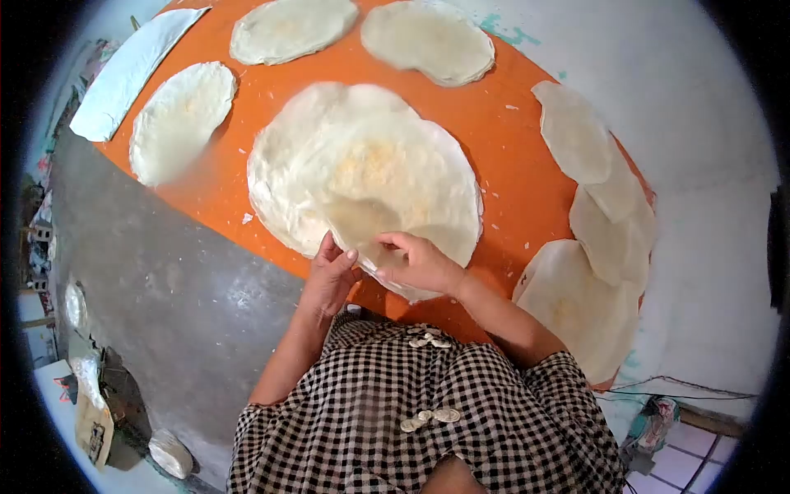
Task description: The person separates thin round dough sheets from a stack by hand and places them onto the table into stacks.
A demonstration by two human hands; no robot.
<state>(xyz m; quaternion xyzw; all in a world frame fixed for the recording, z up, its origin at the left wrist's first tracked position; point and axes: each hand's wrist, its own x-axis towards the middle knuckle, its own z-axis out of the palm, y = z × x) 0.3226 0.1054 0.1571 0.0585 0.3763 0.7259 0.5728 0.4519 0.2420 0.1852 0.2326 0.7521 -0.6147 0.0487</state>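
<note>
A stack of large, thin, pale flatbreads (395, 165) lies on the orange table in front of me, browned faintly near its middle. At its near edge, part of the top flatbread is lifted and curls up between my hands. My left hand (331, 276) is closed, thumb and fingers pinching that raised edge. Just to the right, my right hand (421, 263) reaches over the same flatbread with its fingers curled onto it. Some of the right fingertips are hidden from view, but they look closed on the sheet.
More flatbread piles rest around the orange table (502, 123): a left pile (183, 122), two far piles (294, 30), and overlapping sheets (580, 305) along the right. A folded white cloth (136, 74) lies at the far left corner. Grey floor (181, 272) borders the table's left side.
</note>
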